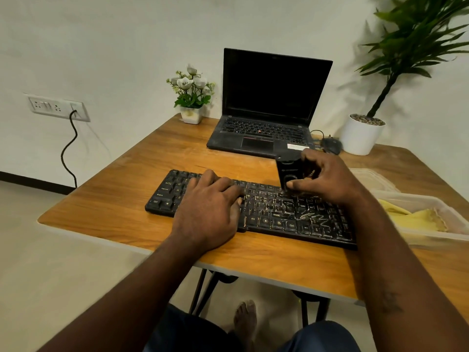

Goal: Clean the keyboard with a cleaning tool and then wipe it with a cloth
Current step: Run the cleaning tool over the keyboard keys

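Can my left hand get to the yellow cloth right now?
Probably not directly: the left hand rests on the keyboard, and the right arm lies between it and the yellow cloth.

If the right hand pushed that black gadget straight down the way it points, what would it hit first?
The keyboard: the right hand holds the black tool upright over its upper key rows. It may already touch them; depth is unclear.
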`<state>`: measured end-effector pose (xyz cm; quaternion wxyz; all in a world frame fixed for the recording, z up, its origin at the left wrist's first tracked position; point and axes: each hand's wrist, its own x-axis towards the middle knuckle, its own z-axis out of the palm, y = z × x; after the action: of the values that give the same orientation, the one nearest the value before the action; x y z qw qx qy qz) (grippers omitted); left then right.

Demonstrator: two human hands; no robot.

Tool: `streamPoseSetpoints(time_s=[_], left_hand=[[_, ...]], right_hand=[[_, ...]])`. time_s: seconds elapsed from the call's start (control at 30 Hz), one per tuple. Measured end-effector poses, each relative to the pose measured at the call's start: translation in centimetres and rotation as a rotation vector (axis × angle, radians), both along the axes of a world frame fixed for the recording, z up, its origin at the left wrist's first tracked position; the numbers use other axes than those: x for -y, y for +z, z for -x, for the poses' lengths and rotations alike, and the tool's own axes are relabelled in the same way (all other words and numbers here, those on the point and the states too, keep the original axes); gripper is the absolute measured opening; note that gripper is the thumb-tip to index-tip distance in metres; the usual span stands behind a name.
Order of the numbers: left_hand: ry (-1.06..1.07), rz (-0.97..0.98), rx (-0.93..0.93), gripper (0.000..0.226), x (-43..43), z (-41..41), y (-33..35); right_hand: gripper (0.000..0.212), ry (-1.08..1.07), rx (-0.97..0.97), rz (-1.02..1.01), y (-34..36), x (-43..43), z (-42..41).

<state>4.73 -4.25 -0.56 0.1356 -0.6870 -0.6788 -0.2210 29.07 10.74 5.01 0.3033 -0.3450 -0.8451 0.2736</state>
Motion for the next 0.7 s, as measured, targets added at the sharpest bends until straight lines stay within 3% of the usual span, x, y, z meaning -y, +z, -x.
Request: streamPoseSetpoints(time_s=[0.13, 0.3, 0.53, 0.7], left_hand=[[-0.001, 0.004, -0.006, 0.042, -0.1, 0.0, 0.0], [0.0, -0.003, -0.009, 0.04, 0.0, 0.0, -0.1], [-0.01, -0.024, 0.008, 0.041, 0.0, 0.0, -0.1], [-0.013, -0.009, 0.006, 0.044, -0.2, 0.0, -0.1]], right_hand=[[0.042, 0.032, -0.037, 0.043, -0.2, 0.7, 0.7], [0.039, 0.082, 0.033, -0.059, -0.8, 1.4, 4.1], [0.039, -0.217, -0.031, 0.015, -0.2, -1.0, -0.9], [0.039, -0.166, -0.041, 0.117, -0.6, -0.5, -0.7]])
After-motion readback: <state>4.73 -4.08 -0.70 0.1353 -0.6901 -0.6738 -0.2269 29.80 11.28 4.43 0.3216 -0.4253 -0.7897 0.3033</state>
